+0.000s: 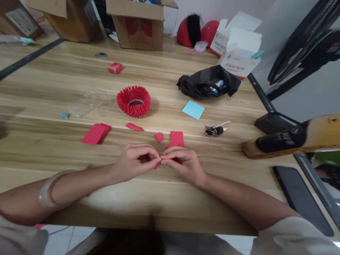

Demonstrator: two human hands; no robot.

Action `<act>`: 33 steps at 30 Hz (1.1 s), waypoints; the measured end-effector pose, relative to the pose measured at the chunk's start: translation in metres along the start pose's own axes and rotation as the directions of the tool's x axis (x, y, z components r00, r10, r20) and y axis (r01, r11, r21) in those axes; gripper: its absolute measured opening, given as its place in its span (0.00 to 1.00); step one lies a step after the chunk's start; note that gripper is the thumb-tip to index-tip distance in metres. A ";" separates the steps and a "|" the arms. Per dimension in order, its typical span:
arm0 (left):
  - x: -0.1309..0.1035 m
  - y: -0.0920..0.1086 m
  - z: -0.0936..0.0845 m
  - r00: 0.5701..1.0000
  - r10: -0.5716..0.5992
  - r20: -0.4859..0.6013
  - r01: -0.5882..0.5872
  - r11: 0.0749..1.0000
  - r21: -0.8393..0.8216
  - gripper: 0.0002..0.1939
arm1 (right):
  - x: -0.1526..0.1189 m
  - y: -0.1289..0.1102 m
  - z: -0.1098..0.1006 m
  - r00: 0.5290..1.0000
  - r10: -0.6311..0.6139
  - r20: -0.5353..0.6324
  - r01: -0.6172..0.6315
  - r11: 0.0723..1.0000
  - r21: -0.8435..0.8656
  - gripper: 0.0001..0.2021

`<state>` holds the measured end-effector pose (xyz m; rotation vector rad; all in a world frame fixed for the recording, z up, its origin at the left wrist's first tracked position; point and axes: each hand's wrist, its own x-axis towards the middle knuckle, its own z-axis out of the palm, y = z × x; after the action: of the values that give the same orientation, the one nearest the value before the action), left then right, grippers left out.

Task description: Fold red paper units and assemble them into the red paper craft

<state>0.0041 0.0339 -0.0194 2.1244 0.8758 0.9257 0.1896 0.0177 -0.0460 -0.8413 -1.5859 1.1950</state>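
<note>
Left hand (136, 159) and right hand (187, 163) meet over the bench (47, 148), fingers (174, 153) of both nearly closed, pinching one small red paper piece (157, 164) between them. Likely a folding step; next move calls for aligned edges, firm crease. Beyond: red paper bowl (123, 102), light-blue band (135, 100) inside; black bag (191, 85) gaping, white-and-blue contents (220, 85).

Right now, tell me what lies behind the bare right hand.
Behind the bare right hand, flat red rectangular paper lies on the wood-grain table, its far end visible. The hand covers its near end, so its full length cannot be seen.
</note>
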 end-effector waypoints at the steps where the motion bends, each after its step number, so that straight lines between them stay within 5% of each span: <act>1: 0.000 0.000 0.000 1.000 0.003 -0.002 -0.003 1.000 -0.003 0.06 | 0.001 0.001 0.000 1.000 0.010 0.001 -0.010 1.000 0.024 0.05; 12: -0.002 -0.002 -0.005 0.997 0.058 0.045 -0.053 0.993 -0.103 0.04 | 0.002 0.001 -0.002 0.996 0.085 -0.011 -0.084 0.993 0.087 0.05; 33: 0.000 0.001 -0.001 0.993 0.092 -0.079 -0.093 0.996 -0.009 0.01 | 0.002 0.000 -0.005 0.999 0.016 -0.028 -0.015 0.999 0.037 0.03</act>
<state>0.0035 0.0342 -0.0182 2.1454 0.8135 1.0662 0.1934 0.0205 -0.0454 -0.8452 -1.5326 1.2148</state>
